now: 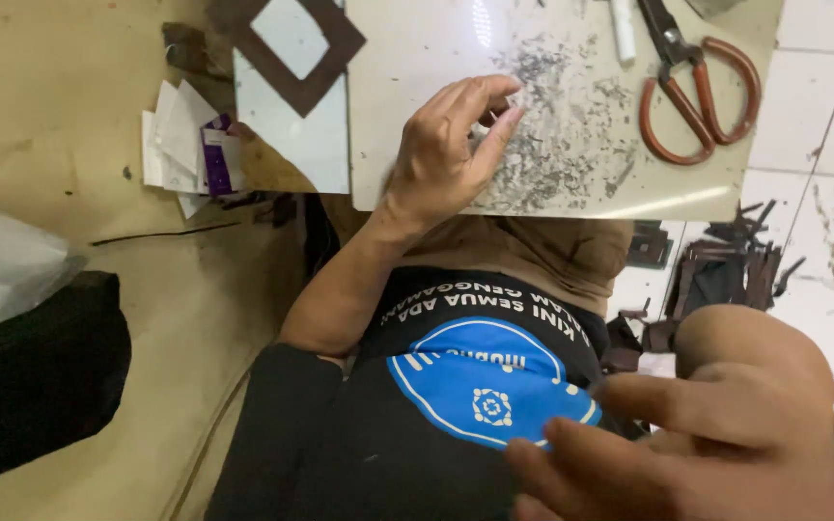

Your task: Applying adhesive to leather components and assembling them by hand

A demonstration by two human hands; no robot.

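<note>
From the head camera, the left hand (451, 145) reaches out over a pale, stiff rectangular cutting board (417, 58) that lies across the person's lap. Its fingers are curled in, thumb and forefinger nearly closed around something small at their tips — too small and blurred to name. It may be one of the dark shavings (557, 135) scattered across the board just beyond those fingertips. The wrist is bent and the forearm runs back toward the body across the brown cloth.

Such scraps look light, thin and flimsy; a fingertip pinch at an edge would probably suit them, and they would likely scatter at a careless brush. The board itself looks rigid and smooth, best gripped at a free edge.

Further out from the left hand, on the board's far right part, lie orange-handled metal scissors (692, 87), blades closed. On the other side of that hand sits a dark brown square frame-shaped cutout (335, 43), and past it a small pile of white and purple paper slips (190, 140) on the tan surface (41, 116).

The right hand (702, 434) hangs close to the lens, blurred, fingers loosely spread and pointing left — holding nothing visible. Beyond it, dark brown offcuts (726, 270) lie heaped on the white tiled floor (822, 116).
</note>
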